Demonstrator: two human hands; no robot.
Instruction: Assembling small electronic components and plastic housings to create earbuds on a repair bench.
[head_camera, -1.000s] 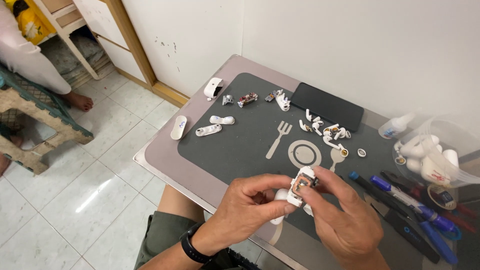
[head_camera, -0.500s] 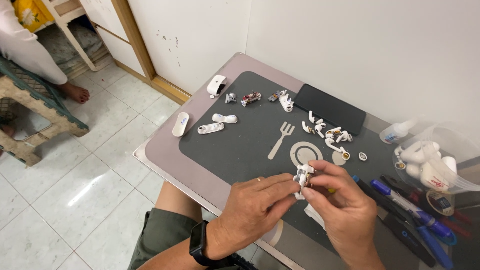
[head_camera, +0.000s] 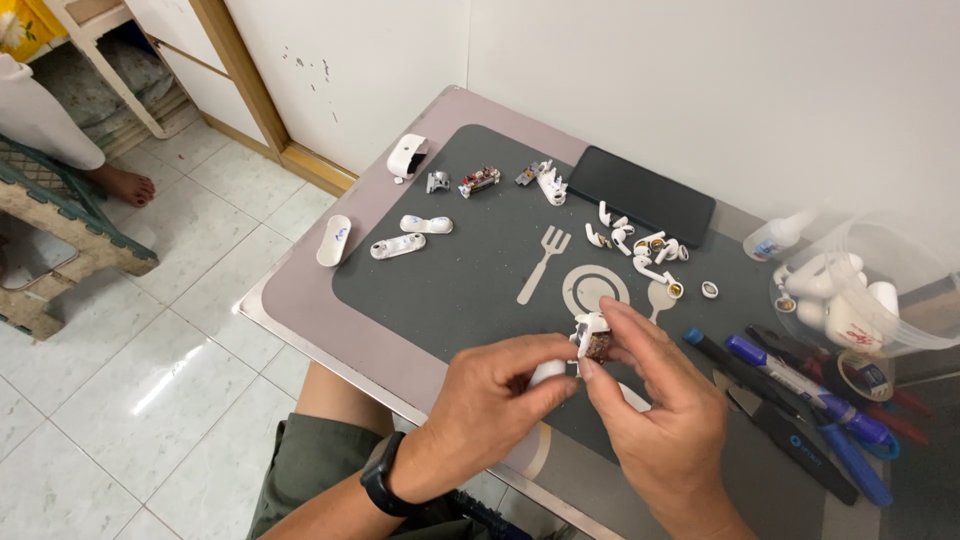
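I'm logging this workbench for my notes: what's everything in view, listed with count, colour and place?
mat: one, dark grey, on the table
phone: one, black, mat's far edge
loose earbud parts: many, white, mid-mat
case halves: a few, white, mat's left side
tub: one, clear, holding white pieces, at right
markers: several, blue and black, at right
squeeze bottle: one, clear, beside the tub
small part: one, white, pinched between both hands
left hand: black wristband, gripping the part
right hand: fingers on the part
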